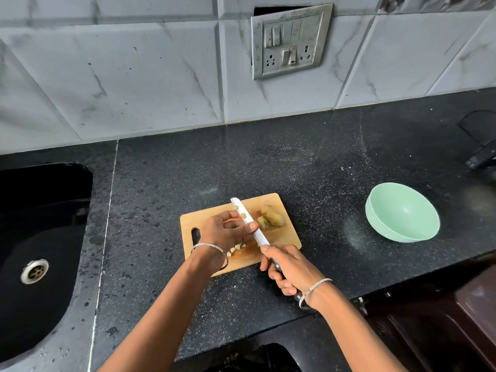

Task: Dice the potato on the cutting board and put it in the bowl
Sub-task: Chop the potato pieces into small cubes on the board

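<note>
Left hand (226,233): fingers curled, thumb tip on the flat of the knife (251,224) blade, which carries stuck bits; whether it pinches the blade cannot be told. Right hand (288,269): fingers wrapped tight round the knife handle.

Outward: diced pieces (236,248) just beneath the left fingers, uncut potato (273,216) portion just beyond the blade, both on the cutting board (284,236); bowl (402,214) well apart past the right fingers, empty.

Step judged: dicing, midway; next calls for clearing the blade, then dicing the remainder before transfer.
</note>
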The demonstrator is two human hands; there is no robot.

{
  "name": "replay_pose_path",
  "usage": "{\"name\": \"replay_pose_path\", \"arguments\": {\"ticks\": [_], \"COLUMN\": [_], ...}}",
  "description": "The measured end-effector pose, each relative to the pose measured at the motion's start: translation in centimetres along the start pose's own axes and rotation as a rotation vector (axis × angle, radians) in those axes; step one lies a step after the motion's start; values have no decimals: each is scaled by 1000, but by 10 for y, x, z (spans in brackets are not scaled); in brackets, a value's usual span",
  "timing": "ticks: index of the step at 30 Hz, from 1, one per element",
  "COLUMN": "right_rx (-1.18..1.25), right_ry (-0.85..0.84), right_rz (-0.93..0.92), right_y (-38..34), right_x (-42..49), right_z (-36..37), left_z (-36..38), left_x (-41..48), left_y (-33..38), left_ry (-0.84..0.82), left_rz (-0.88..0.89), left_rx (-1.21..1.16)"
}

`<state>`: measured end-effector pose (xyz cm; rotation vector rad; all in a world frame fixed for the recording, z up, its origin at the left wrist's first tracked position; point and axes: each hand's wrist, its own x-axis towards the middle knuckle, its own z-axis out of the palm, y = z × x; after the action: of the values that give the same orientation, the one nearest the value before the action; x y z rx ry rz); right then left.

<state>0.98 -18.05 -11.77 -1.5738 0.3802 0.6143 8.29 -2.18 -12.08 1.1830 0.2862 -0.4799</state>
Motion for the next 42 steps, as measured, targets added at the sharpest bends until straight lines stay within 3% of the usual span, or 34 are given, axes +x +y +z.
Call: {"name": "replay_pose_path", "arguments": {"ticks": [8,15,17,21,25,30,38,42], "right_rx": [-70,-317,-366,-402,-423,-552,-532,-568], "right_ry": [-53,-75,-32,154,313,422,440,442], "right_rz": [12,85,86,27,-69,-93,-113,-123], "right_y": [-1,-1,-2,-6,-5,9,24,28], "right_x": [-5,-11,-13,-11,-5,5,9,8], "right_z": [-8,-40,-51,-67,-65,-50,-39,-39], "left_z": [-24,-40,-43,-39,-27,-21,20,31], "left_x": [8,11,12,7,3,7,27,37], "left_y": [6,4,1,1,-1,-7,-14,-24], "left_ry": [24,113,175,307,420,465,175,206], "left_rz": [-10,55,131,329,509,517,586,547], "left_rx": [-69,98,331,1090,1354,1359,1341,1404]}}
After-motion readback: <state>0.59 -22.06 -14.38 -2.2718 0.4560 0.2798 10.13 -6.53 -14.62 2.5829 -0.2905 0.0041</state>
